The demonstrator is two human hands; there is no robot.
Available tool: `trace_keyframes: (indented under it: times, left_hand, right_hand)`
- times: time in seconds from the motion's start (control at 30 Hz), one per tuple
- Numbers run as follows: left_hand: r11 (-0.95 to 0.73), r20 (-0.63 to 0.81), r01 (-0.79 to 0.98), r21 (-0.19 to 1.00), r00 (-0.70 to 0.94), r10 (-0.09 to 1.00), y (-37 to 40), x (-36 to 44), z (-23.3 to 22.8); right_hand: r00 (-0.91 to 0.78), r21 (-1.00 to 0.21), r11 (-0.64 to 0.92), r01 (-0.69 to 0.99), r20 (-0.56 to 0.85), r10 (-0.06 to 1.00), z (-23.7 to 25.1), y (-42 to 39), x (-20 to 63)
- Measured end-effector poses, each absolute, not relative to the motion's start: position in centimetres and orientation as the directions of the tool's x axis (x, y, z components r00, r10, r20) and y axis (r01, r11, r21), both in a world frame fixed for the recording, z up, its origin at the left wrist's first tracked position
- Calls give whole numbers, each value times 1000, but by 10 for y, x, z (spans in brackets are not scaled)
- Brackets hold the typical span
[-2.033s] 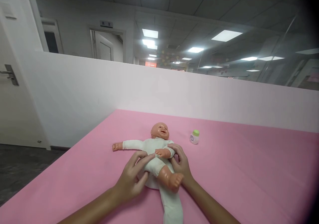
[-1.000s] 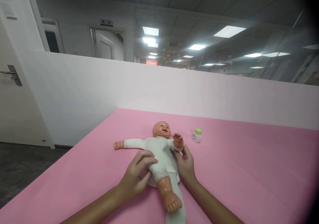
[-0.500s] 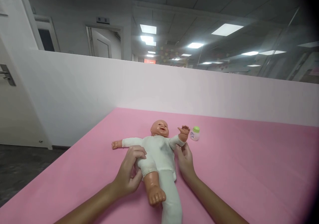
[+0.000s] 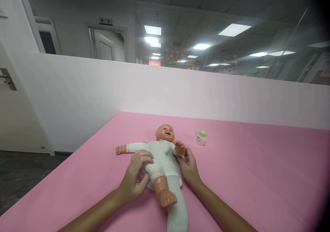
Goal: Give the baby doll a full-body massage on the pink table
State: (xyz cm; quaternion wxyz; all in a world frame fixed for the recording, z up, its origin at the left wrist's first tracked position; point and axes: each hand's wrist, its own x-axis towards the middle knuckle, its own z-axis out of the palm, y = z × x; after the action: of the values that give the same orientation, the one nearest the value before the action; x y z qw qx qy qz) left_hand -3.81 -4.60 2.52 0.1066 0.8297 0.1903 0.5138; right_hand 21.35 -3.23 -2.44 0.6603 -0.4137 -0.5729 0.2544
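A baby doll (image 4: pixel 162 156) with a white cloth body lies on its back on the pink table (image 4: pixel 244 177), head toward the far side. My left hand (image 4: pixel 136 175) is curled around its bent leg on the left, whose bare foot (image 4: pixel 167 198) rests over the other, straight leg. With my right hand (image 4: pixel 189 165) I grip the doll's arm on the right, and the doll's hand (image 4: pixel 179 147) points up toward me. Some of my right fingertips are hidden behind that arm. The doll's other arm (image 4: pixel 136 147) stretches out to the left.
A small clear bottle with a green cap (image 4: pixel 201 137) stands to the right of the doll's head. Behind the table runs a low white partition (image 4: pixel 180 91) with glass above it. A door with a metal handle (image 4: pixel 9 79) is at the left.
The doll's arm in my right hand has swung inward toward its chest, away from the bottle. Its bent leg has shifted slightly right and up under my left hand.
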Motion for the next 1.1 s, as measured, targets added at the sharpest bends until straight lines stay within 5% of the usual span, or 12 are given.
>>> trace_keyframes:
  times: [0.17, 0.43, 0.8, 1.1]
  left_hand:
    - [-917, 815, 193, 348, 422, 398, -48, -39, 26]
    - [-921, 813, 251, 299, 439, 383, -45, -38, 23]
    - [-926, 812, 154, 344, 447, 376, -49, -42, 28]
    - [-932, 803, 224, 285, 475, 360, -47, -39, 24]
  right_hand:
    - [243, -864, 480, 151, 503, 830, -21, -33, 214]
    - [9, -627, 642, 442, 718, 696, -21, -37, 217]
    - [278, -819, 464, 336, 558, 782, -22, -34, 215]
    - [67, -637, 628, 447, 724, 686, -23, -38, 212]
